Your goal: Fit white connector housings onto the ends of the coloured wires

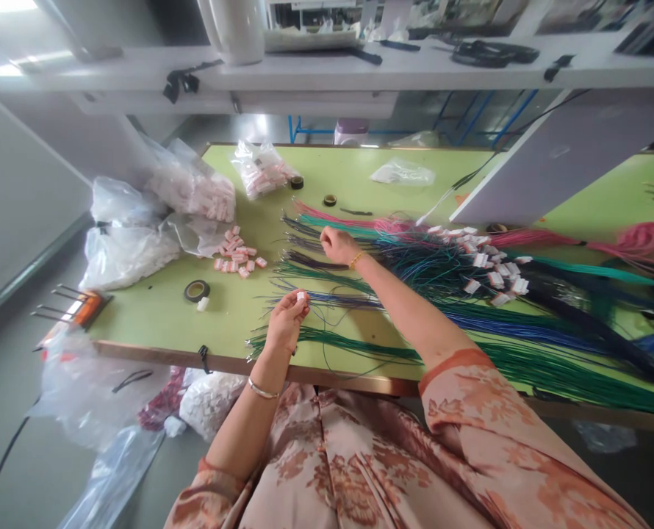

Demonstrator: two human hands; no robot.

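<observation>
A green tabletop (156,317) bears a loose pile of white-and-red connectors (239,255). In front of that pile and to its right, the left hand (286,321) pinches a white connector (301,296) between thumb and fingers. The right hand (336,246), directly right of the pile, curls over fanned-out coloured wires (426,273); whether it grips one cannot be told. A black tape roll (197,298) lies front-left of the pile.

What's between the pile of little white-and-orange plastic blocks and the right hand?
The head view shows bare green tabletop, then loose ends of thin dark wires by the right hand.
</observation>
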